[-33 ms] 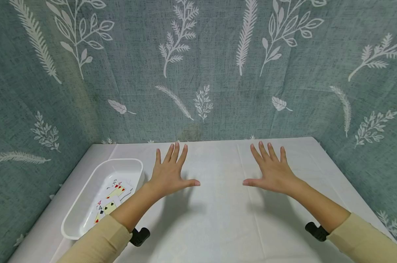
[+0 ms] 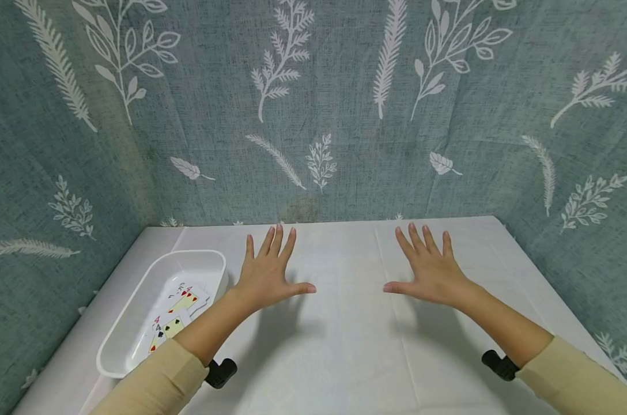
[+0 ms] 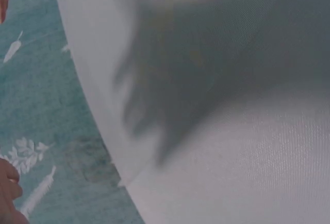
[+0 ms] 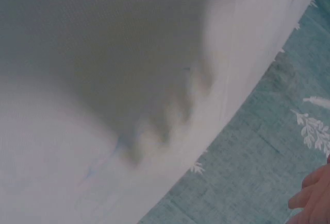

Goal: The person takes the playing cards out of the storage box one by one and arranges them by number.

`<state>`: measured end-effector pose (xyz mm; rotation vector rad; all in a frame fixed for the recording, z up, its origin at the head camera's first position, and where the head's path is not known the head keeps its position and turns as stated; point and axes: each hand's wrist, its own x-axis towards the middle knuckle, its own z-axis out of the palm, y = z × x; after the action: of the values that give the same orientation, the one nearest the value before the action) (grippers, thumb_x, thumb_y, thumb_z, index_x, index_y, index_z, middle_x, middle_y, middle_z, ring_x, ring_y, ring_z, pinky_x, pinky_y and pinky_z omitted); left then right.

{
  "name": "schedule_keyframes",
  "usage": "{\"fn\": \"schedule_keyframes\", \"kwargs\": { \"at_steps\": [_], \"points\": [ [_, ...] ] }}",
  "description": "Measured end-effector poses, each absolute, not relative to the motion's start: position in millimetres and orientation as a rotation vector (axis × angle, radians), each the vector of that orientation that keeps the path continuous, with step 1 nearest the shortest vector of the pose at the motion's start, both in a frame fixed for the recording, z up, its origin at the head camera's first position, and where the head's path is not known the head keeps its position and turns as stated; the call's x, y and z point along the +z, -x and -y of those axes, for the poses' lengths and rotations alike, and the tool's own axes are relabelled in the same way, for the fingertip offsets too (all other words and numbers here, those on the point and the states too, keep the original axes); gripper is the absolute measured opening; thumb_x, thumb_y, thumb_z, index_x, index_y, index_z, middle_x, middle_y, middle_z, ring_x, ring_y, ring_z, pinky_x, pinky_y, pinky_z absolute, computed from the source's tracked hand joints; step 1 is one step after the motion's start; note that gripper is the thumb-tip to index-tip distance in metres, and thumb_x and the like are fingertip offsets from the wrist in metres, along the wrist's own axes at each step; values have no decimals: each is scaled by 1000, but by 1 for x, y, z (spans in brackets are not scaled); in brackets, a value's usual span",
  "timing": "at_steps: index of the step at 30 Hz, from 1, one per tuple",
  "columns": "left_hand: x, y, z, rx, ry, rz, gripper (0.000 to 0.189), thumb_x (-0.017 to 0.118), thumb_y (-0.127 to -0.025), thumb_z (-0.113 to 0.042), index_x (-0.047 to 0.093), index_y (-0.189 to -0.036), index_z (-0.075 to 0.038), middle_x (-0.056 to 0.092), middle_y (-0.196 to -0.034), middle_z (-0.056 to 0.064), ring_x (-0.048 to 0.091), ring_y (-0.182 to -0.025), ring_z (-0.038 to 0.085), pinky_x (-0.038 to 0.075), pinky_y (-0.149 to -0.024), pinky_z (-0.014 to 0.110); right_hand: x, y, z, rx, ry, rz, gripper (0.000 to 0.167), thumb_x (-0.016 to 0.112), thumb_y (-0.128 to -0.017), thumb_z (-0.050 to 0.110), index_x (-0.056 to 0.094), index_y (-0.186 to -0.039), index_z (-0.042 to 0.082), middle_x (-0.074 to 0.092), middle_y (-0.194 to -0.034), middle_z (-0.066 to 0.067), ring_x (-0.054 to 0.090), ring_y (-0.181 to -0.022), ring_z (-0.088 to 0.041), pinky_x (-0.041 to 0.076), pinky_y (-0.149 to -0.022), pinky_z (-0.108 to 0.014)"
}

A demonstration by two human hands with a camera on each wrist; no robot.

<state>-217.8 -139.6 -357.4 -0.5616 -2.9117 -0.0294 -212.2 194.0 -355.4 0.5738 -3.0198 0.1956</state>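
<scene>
My left hand (image 2: 265, 280) hovers over the white table with its fingers spread and the thumb pointing right. It holds nothing. To its left stands a white plastic tub (image 2: 108, 337), partly covered by my left forearm. Several playing cards (image 2: 174, 327) lie loosely inside the tub, fours among them. My right hand (image 2: 431, 278) is raised above the table on the other side, fingers fanned out, thumb pointing left, and nothing in it. In the wrist views only bits of fingers (image 3: 9, 193) and fingers (image 4: 312, 195) show at the edges, with hand shadows on the cloth.
A white cloth covers the table (image 2: 344, 346). Green leaf-patterned fabric (image 2: 339, 75) rises behind it and along both sides. Black wrist devices (image 2: 221, 373) sit under both forearms, by the beige sleeves (image 2: 155, 377).
</scene>
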Motion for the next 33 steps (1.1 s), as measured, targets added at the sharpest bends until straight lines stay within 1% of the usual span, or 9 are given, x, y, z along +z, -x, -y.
{"fn": "schedule_keyframes", "kwargs": {
  "at_steps": [7, 11, 15, 25, 33],
  "points": [
    [-357, 216, 142, -20, 558, 2920, 114, 48, -71, -83, 8, -153, -14, 7, -157, 17, 7, -145, 31, 0, -111, 64, -357, 213, -193, 216, -587, 3007, 110, 56, -77, 72, 6, -153, 10, 2, -157, -21, 0, -141, -46, -12, -106, -68],
    [-356, 215, 145, 0, 547, 2914, 114, 47, -71, -84, 6, -153, -15, 6, -157, 17, 8, -145, 32, 1, -111, 64, -355, 214, -193, 192, -589, 2997, 111, 54, -77, 74, 4, -153, 12, 0, -157, -21, -1, -141, -45, -12, -106, -68],
    [-355, 213, 148, -17, 536, 2922, 115, 48, -71, -83, 6, -153, -15, 6, -157, 17, 7, -145, 32, -1, -111, 65, -353, 214, -192, 178, -593, 2991, 111, 53, -77, 75, 2, -153, 13, 0, -157, -21, -1, -142, -45, -12, -106, -68],
    [-358, 206, 156, -15, 510, 2930, 115, 48, -71, -83, 5, -153, -15, 5, -157, 17, 5, -145, 32, -2, -111, 64, -350, 215, -184, 185, -631, 2959, 112, 51, -75, 78, 4, -153, 12, 1, -157, -20, 1, -141, -46, -7, -106, -70],
    [-357, 203, 163, -3, 496, 2924, 115, 48, -70, -84, 9, -153, -13, 7, -157, 18, 7, -145, 33, 0, -110, 66, -350, 215, -174, 184, -651, 2975, 110, 55, -77, 74, 4, -153, 13, -1, -158, -18, -1, -142, -43, -9, -107, -67]
  ]
}}
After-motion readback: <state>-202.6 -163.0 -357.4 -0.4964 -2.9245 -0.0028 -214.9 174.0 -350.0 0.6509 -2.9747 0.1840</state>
